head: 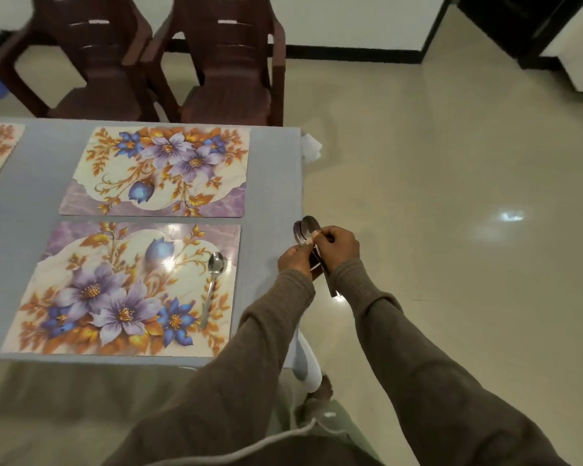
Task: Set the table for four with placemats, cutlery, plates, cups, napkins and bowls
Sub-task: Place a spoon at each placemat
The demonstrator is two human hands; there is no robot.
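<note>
While both hands grip spoons (pixel 307 230) | left hand (pixel 295 260), right hand (pixel 337 245) | three placemats (pixel 155 171); one spoon (pixel 212 284) laid

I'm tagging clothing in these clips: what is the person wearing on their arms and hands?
Both arms are covered by long sleeves of a brownish-grey knitted sweater, with ribbed cuffs that end at the wrists. The left sleeve and the right sleeve match in colour and knit. The left hand and the right hand are bare: no gloves, and no rings or watch that I can see.
</note>
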